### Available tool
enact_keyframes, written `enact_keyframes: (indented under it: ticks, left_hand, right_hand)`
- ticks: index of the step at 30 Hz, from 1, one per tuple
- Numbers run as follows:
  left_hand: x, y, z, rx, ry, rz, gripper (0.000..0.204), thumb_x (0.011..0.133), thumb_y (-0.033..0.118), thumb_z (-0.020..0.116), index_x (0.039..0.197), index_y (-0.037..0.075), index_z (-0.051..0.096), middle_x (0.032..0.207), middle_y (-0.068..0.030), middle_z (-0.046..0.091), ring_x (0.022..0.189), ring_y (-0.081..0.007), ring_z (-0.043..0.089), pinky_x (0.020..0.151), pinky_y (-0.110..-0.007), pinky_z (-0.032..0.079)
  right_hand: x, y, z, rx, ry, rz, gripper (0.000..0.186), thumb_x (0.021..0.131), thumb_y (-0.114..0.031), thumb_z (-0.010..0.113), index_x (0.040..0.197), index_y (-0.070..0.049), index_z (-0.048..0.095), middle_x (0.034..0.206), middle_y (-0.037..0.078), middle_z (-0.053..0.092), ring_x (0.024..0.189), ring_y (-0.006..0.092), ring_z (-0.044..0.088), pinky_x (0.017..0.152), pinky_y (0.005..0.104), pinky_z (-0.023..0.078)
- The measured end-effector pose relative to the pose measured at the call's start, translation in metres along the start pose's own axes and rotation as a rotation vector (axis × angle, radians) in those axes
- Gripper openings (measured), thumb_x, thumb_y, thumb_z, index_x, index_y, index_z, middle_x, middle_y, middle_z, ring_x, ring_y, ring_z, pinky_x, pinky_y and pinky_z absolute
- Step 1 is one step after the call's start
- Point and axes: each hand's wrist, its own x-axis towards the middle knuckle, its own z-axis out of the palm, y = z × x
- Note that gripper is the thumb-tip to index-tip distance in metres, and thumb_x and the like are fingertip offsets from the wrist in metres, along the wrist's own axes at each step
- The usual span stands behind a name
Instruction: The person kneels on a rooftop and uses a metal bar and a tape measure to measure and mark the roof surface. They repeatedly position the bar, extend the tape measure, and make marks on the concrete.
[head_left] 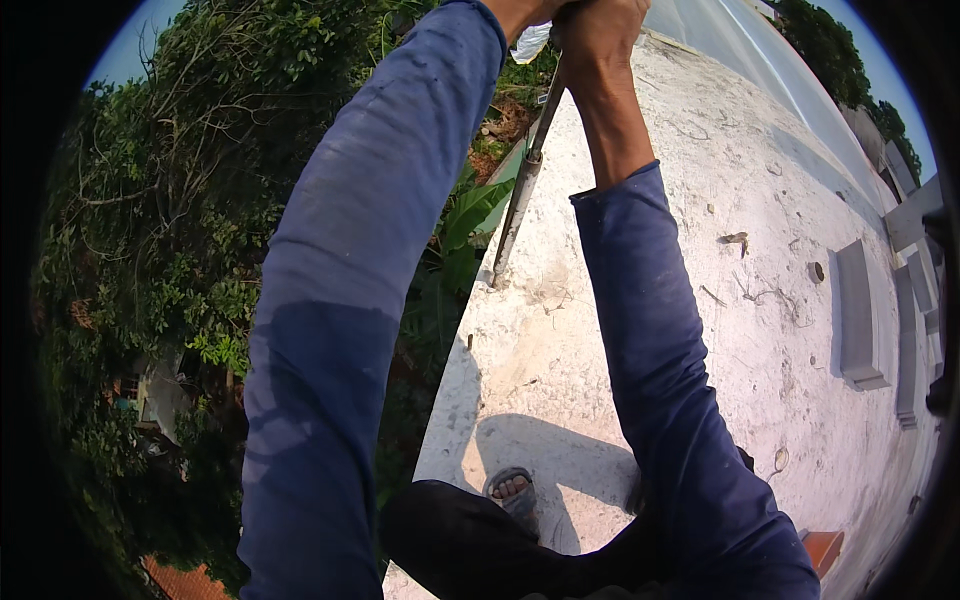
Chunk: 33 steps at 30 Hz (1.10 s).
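Note:
Both my arms, in blue sleeves, reach up to the top edge of the view. My right hand (603,40) is closed there, and what its fingers hold is hidden. Beside it my left hand (522,12) is mostly cut off by the edge, so its fingers do not show. A thin metal pole (527,175) stands at the roof's edge, slanting up toward my hands. Whether either hand grips it I cannot make out. A bit of whitish sheet (531,43) shows just under my left hand.
I am on a whitish, rough roof (680,130) whose left edge drops off to dense trees (190,200). My sandalled foot (512,490) is near that edge. Grey blocks (862,315) stand at the right, and a translucent sheet (740,50) stretches across the far right.

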Motion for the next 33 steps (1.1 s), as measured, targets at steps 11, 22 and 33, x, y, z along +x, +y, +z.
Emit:
enact_keyframes:
  ticks: [11, 22, 33]
  left_hand:
    - [-0.039, -0.021, 0.033, 0.126, 0.223, 0.120, 0.037, 0.099, 0.037, 0.050, 0.112, 0.004, 0.062, 0.101, -0.0119, 0.068, 0.094, -0.0212, 0.064, 0.083, -0.034, 0.051]
    - [-0.035, 0.079, 0.009, 0.395, 0.022, 0.359, 0.035, 0.099, 0.028, 0.050, 0.093, 0.001, 0.073, 0.084, -0.0095, 0.071, 0.077, -0.0178, 0.068, 0.073, -0.032, 0.054]
    - [-0.034, 0.027, 0.044, -0.067, 0.165, 0.011, 0.083, 0.097, 0.074, 0.045, 0.153, 0.013, 0.039, 0.141, -0.0135, 0.058, 0.130, -0.0257, 0.051, 0.105, -0.037, 0.038]
  right_hand:
    - [0.004, 0.008, -0.005, -0.192, 0.010, -0.234, 0.028, 0.094, -0.026, 0.054, 0.076, -0.004, 0.055, 0.067, 0.006, 0.053, 0.057, 0.0198, 0.047, 0.054, 0.0321, 0.036]
    - [-0.040, -0.009, 0.006, -0.350, -0.083, -0.492, 0.029, 0.095, -0.022, 0.053, 0.076, -0.001, 0.058, 0.071, 0.011, 0.059, 0.063, 0.0245, 0.052, 0.059, 0.0365, 0.040]
    - [0.010, -0.036, -0.018, -0.137, -0.065, -0.121, 0.025, 0.097, -0.019, 0.053, 0.079, -0.002, 0.059, 0.071, 0.010, 0.059, 0.064, 0.0241, 0.054, 0.061, 0.0395, 0.043]
